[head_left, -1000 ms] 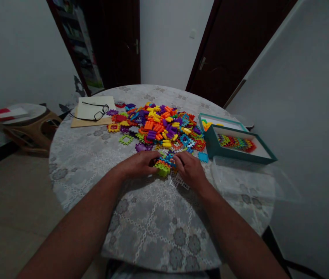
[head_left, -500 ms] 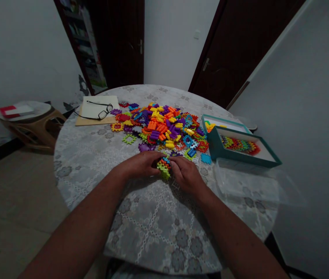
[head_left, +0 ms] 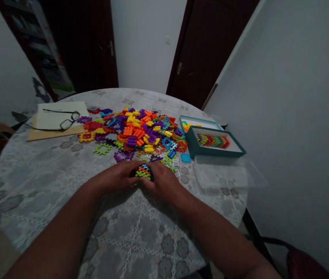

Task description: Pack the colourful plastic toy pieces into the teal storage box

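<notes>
Between my hands is a small stack of interlocking plastic building pieces (head_left: 143, 173), lime green at the near side with orange and blue beyond. My left hand (head_left: 119, 175) closes on its left side, thumb and fingers pressed to it. From the right, my right hand (head_left: 161, 179) curls round the same stack, thumb at its near edge. The fingertips on the far side are partly hidden. Just past my hands lies a heap of loose plastic pieces (head_left: 135, 130) in orange, yellow, purple, blue and green.
A teal box (head_left: 192, 145) with a row of joined colourful pieces (head_left: 213, 141) stands right of the heap, its lid (head_left: 219, 126) behind it. A clear plastic tray (head_left: 222, 174) lies nearer. Black glasses (head_left: 65, 124) rest on a pad at the left of the round table (head_left: 135, 217).
My view has swung to the right, so the table sits further left. Both hands still hold the stack, which has turned, and my right thumb has shifted to its near edge.
</notes>
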{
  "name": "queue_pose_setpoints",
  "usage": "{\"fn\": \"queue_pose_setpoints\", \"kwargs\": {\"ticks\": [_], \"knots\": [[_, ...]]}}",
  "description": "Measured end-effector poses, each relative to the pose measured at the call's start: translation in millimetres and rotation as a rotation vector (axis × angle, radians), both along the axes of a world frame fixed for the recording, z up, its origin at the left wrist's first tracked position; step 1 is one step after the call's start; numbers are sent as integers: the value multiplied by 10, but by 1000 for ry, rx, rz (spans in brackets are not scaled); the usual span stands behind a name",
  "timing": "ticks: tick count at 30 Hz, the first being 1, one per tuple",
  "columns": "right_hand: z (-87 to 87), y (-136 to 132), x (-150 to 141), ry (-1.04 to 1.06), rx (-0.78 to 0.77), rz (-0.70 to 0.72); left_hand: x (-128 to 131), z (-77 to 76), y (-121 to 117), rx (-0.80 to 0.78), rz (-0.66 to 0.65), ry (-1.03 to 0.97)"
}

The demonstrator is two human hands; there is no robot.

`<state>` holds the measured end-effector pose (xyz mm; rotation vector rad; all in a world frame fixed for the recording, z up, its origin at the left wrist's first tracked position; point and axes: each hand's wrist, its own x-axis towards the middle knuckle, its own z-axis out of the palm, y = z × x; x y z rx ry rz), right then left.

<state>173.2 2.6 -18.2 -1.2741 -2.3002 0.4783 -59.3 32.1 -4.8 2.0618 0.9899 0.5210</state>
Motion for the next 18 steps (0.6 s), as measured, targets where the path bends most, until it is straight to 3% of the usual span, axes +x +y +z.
{"fn": "queue_pose_setpoints", "kwargs": {"ticks": [13, 18], "knots": [[-33, 15, -51, -107, 14, -61, 12, 73, -17, -65, -13, -17], [135, 25, 25, -8, 23, -146, -40, 89, 4, -133, 58, -16]]}}
